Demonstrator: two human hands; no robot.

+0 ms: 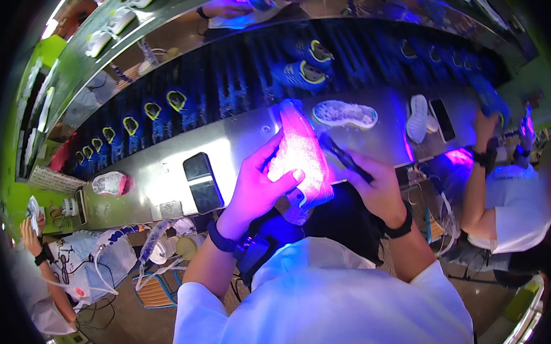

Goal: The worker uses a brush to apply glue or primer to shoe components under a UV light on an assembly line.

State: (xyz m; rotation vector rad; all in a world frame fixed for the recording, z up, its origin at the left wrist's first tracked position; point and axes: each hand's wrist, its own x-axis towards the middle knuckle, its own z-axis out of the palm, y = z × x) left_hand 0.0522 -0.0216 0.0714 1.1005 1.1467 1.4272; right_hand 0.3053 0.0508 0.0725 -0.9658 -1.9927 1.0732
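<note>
Left hand: at centre frame we grip 1 shoe, fingers wrapped over its side.
Shoe: looks light and flexible; hold it at mid-body.
Right hand: clenched around a dark torch, right of centre.

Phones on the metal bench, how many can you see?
3. Two dark phones lie one above the other, left of the left hand. A third lies further right, beside a white shoe. Others may be hidden behind arms or shoes.
</note>
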